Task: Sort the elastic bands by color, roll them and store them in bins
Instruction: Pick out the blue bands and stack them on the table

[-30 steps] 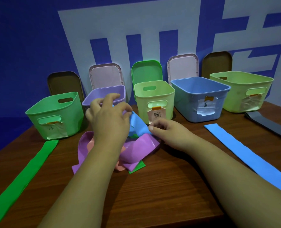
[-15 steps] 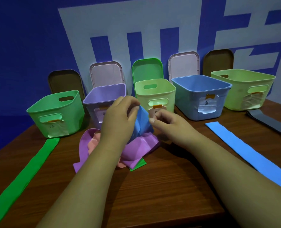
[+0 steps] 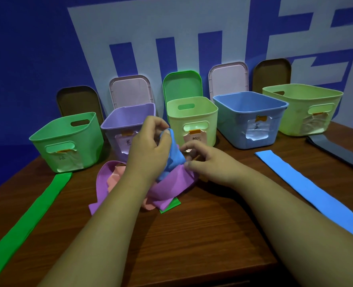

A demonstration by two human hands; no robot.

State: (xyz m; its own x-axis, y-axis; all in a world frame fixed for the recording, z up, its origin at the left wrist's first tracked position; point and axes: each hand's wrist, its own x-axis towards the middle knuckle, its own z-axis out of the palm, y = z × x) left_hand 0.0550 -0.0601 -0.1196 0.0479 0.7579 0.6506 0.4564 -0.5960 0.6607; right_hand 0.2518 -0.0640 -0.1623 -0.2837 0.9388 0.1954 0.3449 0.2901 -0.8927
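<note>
A tangled pile of elastic bands lies mid-table: a purple band (image 3: 167, 187), a pink band (image 3: 114, 177) and a green band corner (image 3: 171, 205). My left hand (image 3: 148, 146) pinches a crumpled blue band (image 3: 174, 156) and holds it up above the pile. My right hand (image 3: 206, 160) rests on the pile's right side, fingers curled at the purple band's edge just beside the blue one. Flat on the table lie a long green band (image 3: 26, 220) at left, a long blue band (image 3: 308, 191) at right and a grey band (image 3: 337, 150) at far right.
Five open bins stand in a row at the back: green (image 3: 66, 133), purple (image 3: 128, 119), pale yellow-green (image 3: 192, 108), blue (image 3: 250, 112) and a larger pale green one (image 3: 303, 100). Lids lean on the blue wall behind them. The wooden table's front edge (image 3: 192, 283) is near me.
My left hand has lifted the blue band higher out of the pile and shifted right. My right hand has moved slightly and loosened its pinch on the pile.
</note>
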